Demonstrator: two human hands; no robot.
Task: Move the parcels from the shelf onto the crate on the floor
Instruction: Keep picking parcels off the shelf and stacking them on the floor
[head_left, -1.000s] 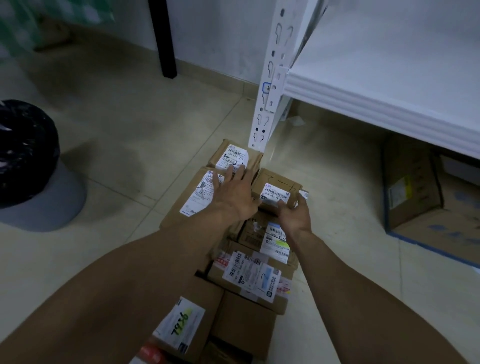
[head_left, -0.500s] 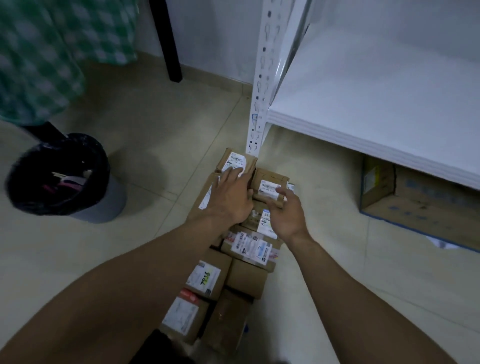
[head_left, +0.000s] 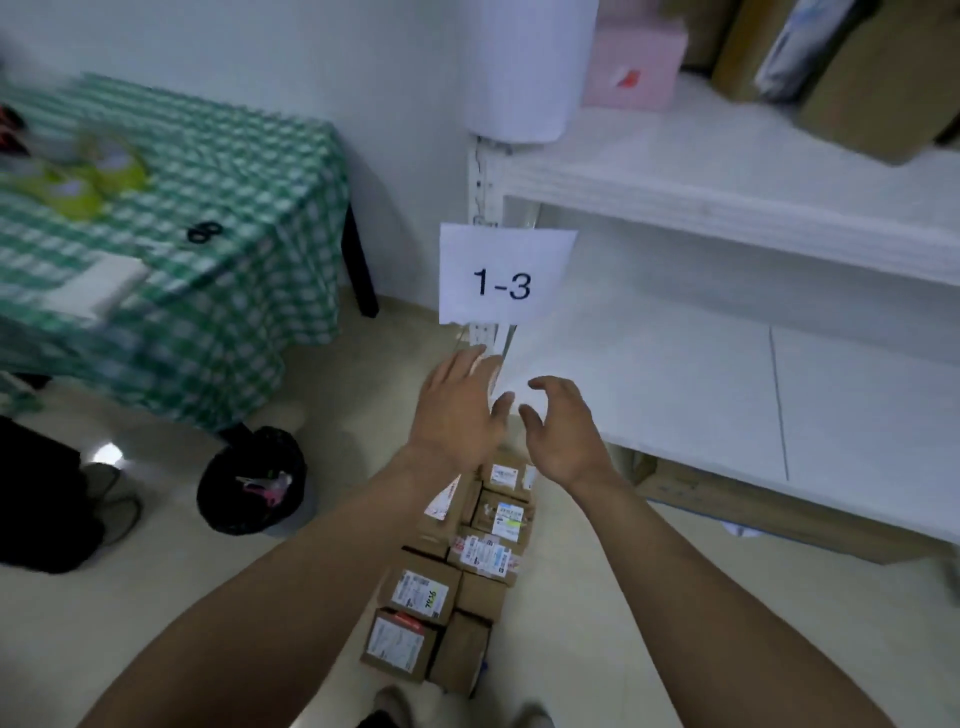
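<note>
While both bare forearms stretch forward from the bottom of the view, the left hand (head_left: 457, 410) is held out palm down with its fingers straight and slightly spread, their tips in front of the corner of the white metal shelf's lower board (head_left: 675, 364). The right hand (head_left: 563, 431) hangs just beside it, thumbs nearly meeting, fingers loosely curled downward. Neither grip holds anything; both are slack and apart.

Below the wrists, the brown cardboard parcels with white printed labels (head_left: 421, 592) sit in packed rows on the floor beside the shelf (whatever carries them is hidden beneath). That lower board is bare, while the board above bears a pale pink box (head_left: 631, 62) and large brown cartons (head_left: 872, 78). A white paper sign reading 1-3 (head_left: 504, 275) hangs on the shelf post. Off to the left stand a round black waste bin (head_left: 249, 499) and a desk under a green checked cloth (head_left: 218, 291).
</note>
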